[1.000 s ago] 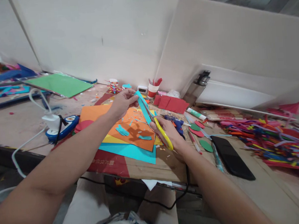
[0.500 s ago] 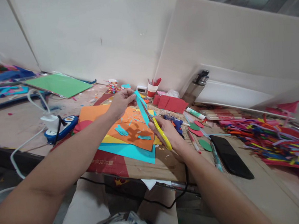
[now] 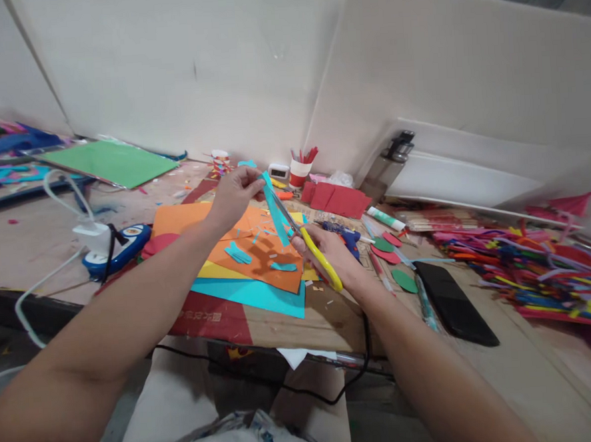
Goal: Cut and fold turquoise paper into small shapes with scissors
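Note:
Pinched in my left hand (image 3: 238,194) is the top end of a narrow light-blue paper strip (image 3: 276,217), which hangs down over the table. My right hand (image 3: 324,246) grips yellow-handled scissors (image 3: 322,257), their blades pointing up and left along the strip's right edge. Whether the blades are fully closed is hard to make out. Below both hands lie orange paper (image 3: 261,271) and, under it, a light-blue sheet (image 3: 260,296). Small light-blue cut pieces (image 3: 238,253) and thin scraps rest on the orange paper.
A blue power strip (image 3: 117,250) with a white plug stands at left. To the right are a glue gun (image 3: 344,235), a glue stick (image 3: 385,219), a black phone (image 3: 453,301) and a heap of pipe cleaners (image 3: 533,266). Behind are red paper (image 3: 337,198) and a cup of pens (image 3: 301,170).
The scissor blades now sit at the strip's right edge, and the strip looks narrower and shorter at its lower end. My left hand has shifted slightly left. The camera view has tilted a little.

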